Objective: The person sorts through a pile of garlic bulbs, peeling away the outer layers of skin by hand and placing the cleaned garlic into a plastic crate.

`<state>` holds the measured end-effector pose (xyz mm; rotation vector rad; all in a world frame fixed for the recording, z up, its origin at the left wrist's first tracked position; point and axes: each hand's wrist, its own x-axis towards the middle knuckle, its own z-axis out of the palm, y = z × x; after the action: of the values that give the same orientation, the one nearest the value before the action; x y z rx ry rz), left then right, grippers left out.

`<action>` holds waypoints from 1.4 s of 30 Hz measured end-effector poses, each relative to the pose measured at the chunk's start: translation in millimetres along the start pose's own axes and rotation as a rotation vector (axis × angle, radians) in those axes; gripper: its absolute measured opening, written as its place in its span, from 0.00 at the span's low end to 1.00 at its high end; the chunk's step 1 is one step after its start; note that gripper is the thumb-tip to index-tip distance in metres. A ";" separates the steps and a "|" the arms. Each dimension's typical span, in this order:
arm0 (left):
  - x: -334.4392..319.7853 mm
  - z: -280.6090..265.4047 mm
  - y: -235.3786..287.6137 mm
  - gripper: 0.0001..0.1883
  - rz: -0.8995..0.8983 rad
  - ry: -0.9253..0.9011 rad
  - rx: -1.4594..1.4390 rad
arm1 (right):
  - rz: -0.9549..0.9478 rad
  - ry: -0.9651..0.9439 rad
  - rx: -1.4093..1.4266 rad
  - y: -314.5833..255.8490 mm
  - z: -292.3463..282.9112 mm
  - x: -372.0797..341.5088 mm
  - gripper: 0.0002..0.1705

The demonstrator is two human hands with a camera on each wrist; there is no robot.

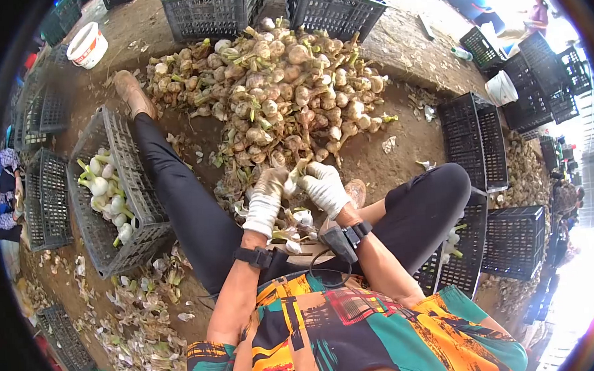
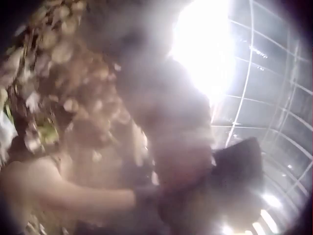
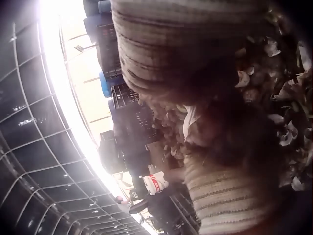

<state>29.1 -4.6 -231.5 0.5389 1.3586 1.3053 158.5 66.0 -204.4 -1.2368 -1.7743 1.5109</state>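
Both hands wear whitish knitted gloves, soiled over the fingers, and meet between the knees in the head view. The left hand (image 1: 266,201) grips a garlic bulb (image 1: 292,183) with a pale green stem. From the other side, the right hand (image 1: 325,189) pinches the same garlic, fingers curled. The right wrist view shows pale garlic skin (image 3: 192,120) between two shadowed gloves; fingertips are hidden. Strong blur in the left wrist view leaves the left hand's grip unreadable. Just beyond the hands lies a heap of untrimmed garlic (image 1: 267,100).
At the left, a black crate (image 1: 119,143) holds trimmed white bulbs (image 1: 99,186). Other crates (image 1: 210,17) stand behind the heap and at the right (image 1: 464,135). White buckets (image 1: 87,46) stand at both sides. Loose skins (image 1: 138,332) litter the ground; bent legs flank the hands.
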 end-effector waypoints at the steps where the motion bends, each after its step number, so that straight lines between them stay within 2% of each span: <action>1: -6.9 3.6 0.9 0.13 0.148 0.031 0.109 | -0.158 0.021 -0.193 -6.1 -0.3 -1.0 0.09; 2: -13.6 3.1 2.8 0.09 0.046 0.020 0.129 | -0.312 0.040 -0.387 -12.0 -0.8 -2.9 0.09; 3: -16.0 4.3 5.9 0.09 0.111 -0.012 -0.020 | -0.316 0.050 -0.382 -18.8 -2.6 -4.4 0.12; 4: -17.0 6.1 10.7 0.10 0.181 -0.044 -0.173 | 0.108 -0.056 0.010 -40.4 -8.7 -8.7 0.12; 5: -24.4 5.4 24.3 0.10 -0.021 -0.045 -0.305 | 0.183 -0.096 0.314 -36.5 -16.5 -6.9 0.10; 7: -17.5 -2.3 0.3 0.11 -0.111 -0.080 -0.447 | 0.356 -0.137 0.928 -4.2 -16.7 -1.6 0.10; 8: -16.0 -3.0 -0.8 0.12 -0.153 -0.099 -0.519 | 0.255 -0.236 0.772 -3.2 -18.4 -4.7 0.11; 10: -20.3 -11.7 -3.7 0.14 -0.183 -0.179 -0.704 | 0.490 -0.114 1.018 2.3 -12.3 -8.5 0.13; 12: -20.0 -16.9 -3.5 0.14 -0.217 -0.262 -0.837 | 0.550 -0.038 1.199 12.2 -9.5 -7.5 0.13; 13: -21.3 -17.4 3.8 0.14 -0.230 -0.400 -0.885 | 0.572 -0.003 1.290 18.0 -9.1 -3.7 0.14; 16: -19.9 -1.9 10.3 0.18 -0.183 -0.173 -0.683 | 0.587 0.105 1.322 37.5 -7.9 3.0 0.15; 17: -17.6 1.3 12.0 0.20 -0.212 -0.105 -0.602 | 0.473 0.086 1.155 -12.7 -6.4 -12.0 0.12; 18: -17.2 6.7 11.1 0.21 -0.171 -0.049 -0.608 | 0.376 0.088 0.890 -12.1 -4.4 -13.5 0.11; 20: -12.3 -3.6 1.5 0.19 -0.217 0.044 -0.426 | 0.189 0.083 0.354 -8.2 -2.3 -14.9 0.08; 21: -5.8 -3.8 -13.6 0.17 -0.168 0.134 -0.465 | 0.073 0.057 0.151 -4.9 2.3 -14.9 0.07; 22: 0.6 -4.3 -30.9 0.15 -0.118 0.230 -0.501 | 0.074 -0.097 0.275 -21.2 3.3 -22.0 0.08; 23: 7.6 -3.0 -38.1 0.11 -0.010 0.339 -0.565 | 0.058 -0.083 0.257 -25.4 10.1 -25.7 0.09; 24: 13.6 -8.9 -44.5 0.10 0.005 0.356 -0.547 | 0.035 -0.065 0.236 -27.8 15.7 -26.1 0.10; 26: -7.7 -5.7 -5.7 0.13 -0.144 0.214 -0.556 | 0.124 0.123 0.251 -6.1 2.8 -2.0 0.08; 27: -19.3 5.4 13.0 0.17 -0.074 0.166 -0.509 | 0.165 0.139 0.256 -10.2 -4.8 5.1 0.09; 28: -15.1 4.9 8.9 0.17 -0.063 0.124 -0.529 | 0.123 0.118 0.052 17.5 -3.6 18.5 0.09; 30: -4.7 0.8 -1.5 0.19 -0.034 0.047 -0.574 | 0.167 0.004 -0.110 55.4 9.0 26.6 0.10; 31: -11.7 1.1 8.1 0.21 -0.103 0.072 -0.577 | 0.059 0.014 -0.447 58.8 12.6 27.8 0.09; 32: -11.8 -6.2 6.7 0.23 -0.158 -0.039 -0.716 | 0.081 -0.008 -0.787 63.3 16.1 24.2 0.12; 34: -19.5 -13.8 16.7 0.23 -0.172 -0.089 -0.797 | 0.345 -0.217 -0.830 71.3 9.5 17.2 0.15; 35: -20.4 -16.2 23.0 0.24 -0.133 -0.098 -0.764 | 0.348 -0.289 -0.763 79.4 6.7 10.1 0.19; 36: -22.4 -19.1 30.3 0.24 -0.077 -0.037 -0.665 | 0.301 -0.567 -0.847 104.5 5.7 13.7 0.25; 38: -19.0 -25.4 31.1 0.25 -0.054 0.000 -0.681 | 0.172 -0.688 -0.696 98.2 10.4 12.4 0.29; 39: -17.7 -29.3 27.2 0.24 -0.047 0.016 -0.716 | 0.055 -0.601 -0.606 111.7 16.2 22.3 0.31; 40: -14.5 -31.1 21.5 0.23 -0.052 0.067 -0.657 | 0.176 -0.462 -0.351 30.4 8.5 8.8 0.30; 42: -9.9 -30.8 14.1 0.22 -0.073 0.159 -0.524 | 0.420 -0.242 0.542 7.7 5.8 6.2 0.27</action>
<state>-0.7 -21.1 -222.2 0.0269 1.0858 1.5941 153.2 68.3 -214.3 -1.2175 -1.1350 2.2712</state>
